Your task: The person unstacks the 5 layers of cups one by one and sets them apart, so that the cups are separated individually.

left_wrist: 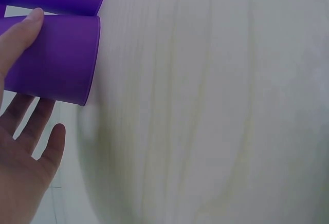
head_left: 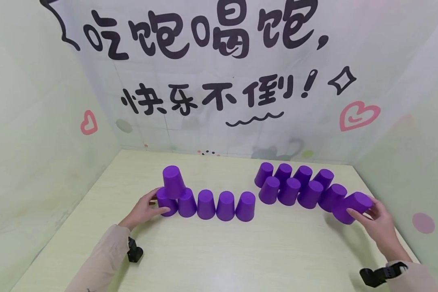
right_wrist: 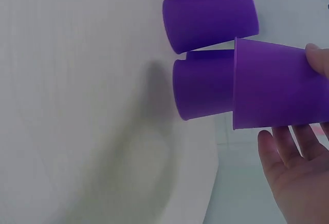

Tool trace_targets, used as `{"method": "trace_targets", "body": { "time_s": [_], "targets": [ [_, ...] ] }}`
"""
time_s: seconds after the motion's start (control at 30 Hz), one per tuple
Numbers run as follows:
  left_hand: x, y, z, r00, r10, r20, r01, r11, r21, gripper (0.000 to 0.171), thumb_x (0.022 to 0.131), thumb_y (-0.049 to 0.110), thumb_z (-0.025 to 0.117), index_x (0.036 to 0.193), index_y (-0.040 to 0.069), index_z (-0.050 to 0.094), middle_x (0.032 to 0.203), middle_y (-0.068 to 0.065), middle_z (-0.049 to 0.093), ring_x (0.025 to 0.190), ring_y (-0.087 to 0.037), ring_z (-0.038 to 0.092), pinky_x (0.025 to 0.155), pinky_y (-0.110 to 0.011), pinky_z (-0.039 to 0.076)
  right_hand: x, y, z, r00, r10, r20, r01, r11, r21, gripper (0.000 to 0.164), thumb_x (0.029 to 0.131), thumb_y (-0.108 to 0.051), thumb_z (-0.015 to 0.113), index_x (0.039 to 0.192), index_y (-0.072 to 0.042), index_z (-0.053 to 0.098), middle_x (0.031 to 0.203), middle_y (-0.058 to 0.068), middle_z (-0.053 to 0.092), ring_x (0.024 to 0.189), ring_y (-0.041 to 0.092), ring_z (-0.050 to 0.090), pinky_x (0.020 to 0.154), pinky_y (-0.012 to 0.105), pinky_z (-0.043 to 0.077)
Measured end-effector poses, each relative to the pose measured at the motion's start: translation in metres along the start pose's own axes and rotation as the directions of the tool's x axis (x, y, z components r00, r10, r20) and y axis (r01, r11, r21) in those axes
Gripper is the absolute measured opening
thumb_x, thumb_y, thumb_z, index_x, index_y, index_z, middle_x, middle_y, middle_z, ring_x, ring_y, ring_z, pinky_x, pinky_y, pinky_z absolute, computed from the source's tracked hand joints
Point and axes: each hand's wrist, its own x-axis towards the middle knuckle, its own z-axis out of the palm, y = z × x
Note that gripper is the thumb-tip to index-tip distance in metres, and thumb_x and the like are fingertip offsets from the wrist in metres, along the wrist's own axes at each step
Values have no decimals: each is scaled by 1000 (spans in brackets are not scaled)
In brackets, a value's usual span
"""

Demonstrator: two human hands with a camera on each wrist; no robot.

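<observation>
My left hand [head_left: 144, 207] holds the leftmost purple cup [head_left: 169, 203] of an upside-down row, thumb in front and fingers behind. Across this cup and its neighbour [head_left: 187, 204] rests another upside-down cup [head_left: 173, 183]. In the left wrist view, the thumb lies along the side of the held cup [left_wrist: 59, 62]. At the right, my right hand [head_left: 380, 225] grips a purple cup [head_left: 351, 207] between thumb and fingers, tilted. The right wrist view shows that cup [right_wrist: 280, 82] off the table, overlapping a standing cup [right_wrist: 205, 86] behind it.
Several upside-down cups stand in the left row, ending at a cup [head_left: 245, 207] near the middle. Two more rows of purple cups [head_left: 303, 176] stand at the right. A printed wall [head_left: 190, 134] closes off the table [head_left: 219, 251] at the back, with side walls left and right.
</observation>
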Motion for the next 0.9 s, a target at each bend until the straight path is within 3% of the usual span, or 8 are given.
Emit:
{"method": "trace_targets", "body": {
  "time_s": [0.1, 0.23, 0.4, 0.5, 0.63, 0.7, 0.9],
  "targets": [
    [0, 0, 0, 1000, 7, 1, -7, 1000, -2, 63, 76, 14, 70, 130, 2, 39, 121, -20, 49, 105, -37, 46, 86, -50, 40, -7, -7, 8, 998, 56, 2, -55, 996, -70, 63, 81, -26, 66, 135, -24, 33, 105, -20, 46, 90, -13, 42, 68, 3, 39],
    [3, -10, 1, 1000, 23, -5, -23, 1000, 0, 63, 75, 17, 71, 129, 3, 40, 120, -19, 50, 104, -36, 47, 85, -50, 41, -16, -26, 15, 991, 129, 34, -123, 982, -143, 67, 82, -32, 63, 137, -15, 29, 108, -13, 44, 88, -15, 38, 69, 4, 34],
    [9, -29, 3, 1000, 17, -10, -17, 1000, 18, 67, 73, 27, 72, 130, 10, 41, 121, -13, 50, 106, -31, 48, 86, -46, 41, -25, -55, 23, 981, 168, 99, -147, 971, -191, 74, 83, -31, 62, 134, 4, 23, 114, 9, 44, 83, -16, 32, 66, 8, 35],
    [9, -32, 4, 1000, 20, -13, -19, 1000, 17, 69, 72, 30, 73, 130, 11, 41, 121, -13, 51, 106, -31, 48, 86, -45, 41, -27, -64, 27, 976, 176, 127, -145, 965, -219, 77, 84, -33, 60, 133, 8, 19, 121, 23, 37, 87, -11, 32, 71, 16, 37],
    [9, -31, 3, 1000, 24, -13, -24, 1000, 15, 69, 73, 31, 72, 130, 11, 41, 121, -13, 51, 107, -32, 47, 87, -46, 41, -29, -69, 29, 971, 195, 135, -162, 961, -222, 78, 84, -33, 60, 134, 9, 17, 125, 25, 33, 90, -6, 32, 80, 34, 38],
    [9, -31, 3, 1000, 26, -14, -26, 1000, 15, 68, 73, 30, 72, 130, 11, 41, 121, -13, 51, 108, -32, 46, 87, -47, 41, -29, -69, 29, 971, 198, 133, -166, 961, -219, 78, 84, -33, 60, 134, 9, 18, 125, 24, 33, 89, -8, 31, 79, 34, 38],
    [9, -29, 3, 1000, 29, -10, -29, 999, 15, 67, 73, 29, 72, 130, 10, 42, 121, -13, 51, 108, -32, 46, 87, -46, 41, -31, -65, 30, 971, 203, 128, -173, 961, -216, 77, 83, -33, 61, 132, 10, 20, 123, 24, 34, 85, -13, 29, 68, 14, 35]
  ]
}}
